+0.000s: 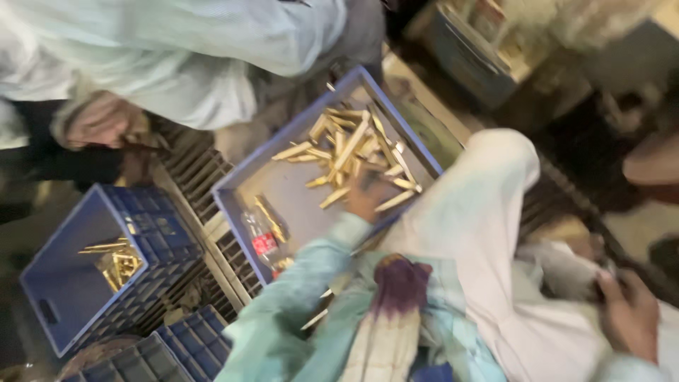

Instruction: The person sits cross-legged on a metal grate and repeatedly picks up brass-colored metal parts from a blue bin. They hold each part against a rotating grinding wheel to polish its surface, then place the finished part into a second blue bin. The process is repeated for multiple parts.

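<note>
My sleeve (297, 283) is pale turquoise. The shallow tray (233, 205) has a blue rim and grey floor, its metal rods (350, 152) brass-gold. At nine o'clock, the deep crate (152, 219) is blue, with gold pieces (117, 262) inside. A purple-stained cloth (399, 290) lies at six.

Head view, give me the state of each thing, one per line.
Tray: holds a loose heap of brass pieces and a lying bottle.
Crate: upright, a few brass pieces inside.
Left hand: reaching into the heap.
Right hand: off the tray, grip unclear.
</note>
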